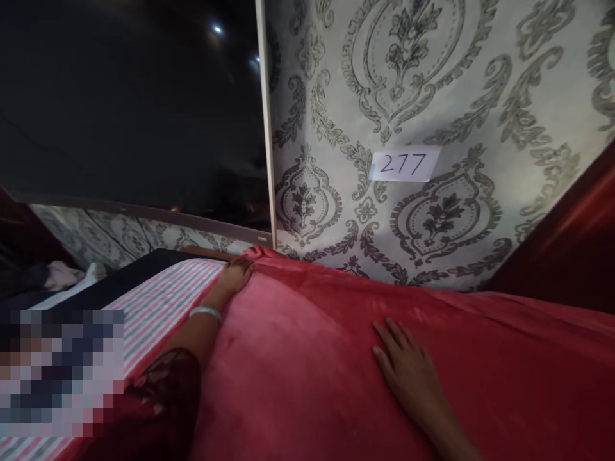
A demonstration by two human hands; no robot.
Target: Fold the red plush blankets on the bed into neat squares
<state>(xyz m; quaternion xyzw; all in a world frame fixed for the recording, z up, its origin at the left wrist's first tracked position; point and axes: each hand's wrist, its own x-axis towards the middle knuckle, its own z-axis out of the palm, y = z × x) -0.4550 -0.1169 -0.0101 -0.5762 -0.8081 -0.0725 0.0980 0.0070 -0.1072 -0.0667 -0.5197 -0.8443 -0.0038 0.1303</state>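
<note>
A red plush blanket spreads over the surface in front of me, brighter pink on its left part. My left hand, with a light bracelet at the wrist, is at the blanket's far left corner. Its fingers bend over the bunched edge and are partly in shadow. My right hand lies palm down on the blanket, fingers stretched out and slightly apart. A striped pink, grey and white cloth runs along the blanket's left side.
A large dark screen stands at the far left. Patterned wallpaper covers the wall behind, with a paper label reading 277. A dark red glossy panel rises at the right. Left of the striped cloth is a black surface.
</note>
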